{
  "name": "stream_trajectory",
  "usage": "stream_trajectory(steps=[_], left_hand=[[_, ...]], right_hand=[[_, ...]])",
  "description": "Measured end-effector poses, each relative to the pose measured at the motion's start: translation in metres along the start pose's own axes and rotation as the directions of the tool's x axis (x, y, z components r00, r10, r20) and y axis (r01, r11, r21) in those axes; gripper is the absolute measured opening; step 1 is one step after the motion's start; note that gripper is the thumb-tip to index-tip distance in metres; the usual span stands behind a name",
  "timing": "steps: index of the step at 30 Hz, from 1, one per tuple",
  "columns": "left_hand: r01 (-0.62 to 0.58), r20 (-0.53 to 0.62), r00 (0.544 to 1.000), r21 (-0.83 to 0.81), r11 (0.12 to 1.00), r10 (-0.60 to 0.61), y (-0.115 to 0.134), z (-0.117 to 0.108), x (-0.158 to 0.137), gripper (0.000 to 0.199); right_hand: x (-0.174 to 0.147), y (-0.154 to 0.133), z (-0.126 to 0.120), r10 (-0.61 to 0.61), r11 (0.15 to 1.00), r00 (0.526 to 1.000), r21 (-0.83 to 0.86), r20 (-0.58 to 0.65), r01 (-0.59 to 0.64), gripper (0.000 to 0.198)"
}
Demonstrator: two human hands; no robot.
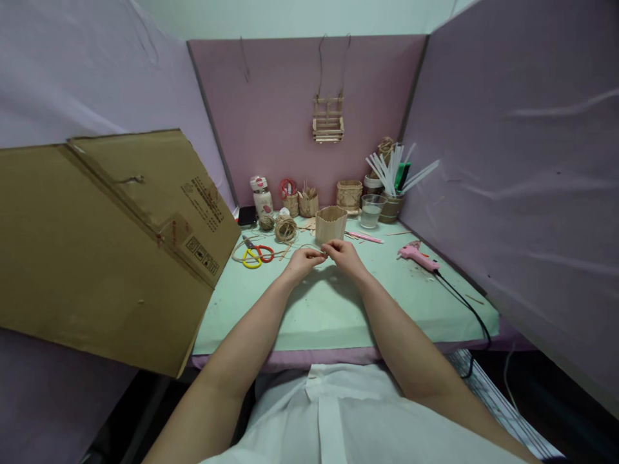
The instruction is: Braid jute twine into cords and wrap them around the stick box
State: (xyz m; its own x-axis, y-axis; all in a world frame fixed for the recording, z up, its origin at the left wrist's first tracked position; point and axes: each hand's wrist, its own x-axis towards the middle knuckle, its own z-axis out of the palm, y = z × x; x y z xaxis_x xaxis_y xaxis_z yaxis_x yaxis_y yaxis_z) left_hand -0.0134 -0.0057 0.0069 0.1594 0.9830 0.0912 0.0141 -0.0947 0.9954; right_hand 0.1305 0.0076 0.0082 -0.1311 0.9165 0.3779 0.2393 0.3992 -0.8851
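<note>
My left hand (305, 262) and my right hand (342, 255) meet above the table, fingertips pinched close together on a thin strand of twine (307, 245). The strand runs off to the left toward a ball of twine (285, 229). Just behind my hands stands a cup-like holder made of wooden sticks (330, 224), upright. To the left lie scissors (257, 252) with one yellow and one red handle loop, a loose loop of twine around them. What exactly sits between my fingertips is too small to make out.
A pink glue gun (418, 256) with a black cord lies at the right. A clear cup (372, 211) of liquid, a pink pen (365, 237) and stick holders (308, 203) stand or lie behind. A large cardboard sheet (116, 245) leans over the left side.
</note>
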Motion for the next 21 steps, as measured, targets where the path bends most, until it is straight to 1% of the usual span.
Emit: stream_trajectory(steps=[3,6,10,12,16,19,21], left_hand=[[0.030,0.037,0.999,0.012,0.999,-0.031,-0.0019,0.0013,0.0004,0.005],[0.085,0.069,0.994,-0.069,0.994,-0.081,-0.0036,0.0035,-0.0002,0.005],[0.133,0.076,0.990,-0.159,0.978,-0.122,-0.0038,0.0064,-0.0016,0.007],[0.138,0.068,0.990,-0.192,0.972,-0.127,-0.0034,0.0073,-0.0020,0.008],[0.105,0.051,0.994,-0.243,0.964,-0.095,-0.0026,0.0078,-0.0017,0.010],[0.096,0.042,0.995,-0.250,0.964,-0.088,-0.0013,0.0073,-0.0011,0.014],[0.095,0.026,0.995,-0.244,0.965,-0.091,0.0003,0.0070,-0.0007,0.019]], right_hand=[[0.0005,0.0015,0.0006,-0.009,1.000,1.000,0.009,0.012,0.009,0.029],[0.0003,0.0016,0.0011,-0.007,1.000,1.000,0.014,0.013,0.007,0.029],[-0.0004,0.0005,0.0012,0.015,1.000,1.000,-0.003,0.009,-0.015,0.028],[-0.0007,0.0001,0.0009,0.015,1.000,1.000,-0.009,0.016,-0.015,0.028],[-0.0006,-0.0001,0.0002,0.006,1.000,1.000,0.013,0.014,-0.006,0.029],[0.0004,-0.0005,-0.0010,0.050,0.996,0.999,0.076,0.006,-0.050,0.033],[0.0012,-0.0010,-0.0027,0.131,0.977,0.991,0.169,-0.012,-0.127,0.039]])
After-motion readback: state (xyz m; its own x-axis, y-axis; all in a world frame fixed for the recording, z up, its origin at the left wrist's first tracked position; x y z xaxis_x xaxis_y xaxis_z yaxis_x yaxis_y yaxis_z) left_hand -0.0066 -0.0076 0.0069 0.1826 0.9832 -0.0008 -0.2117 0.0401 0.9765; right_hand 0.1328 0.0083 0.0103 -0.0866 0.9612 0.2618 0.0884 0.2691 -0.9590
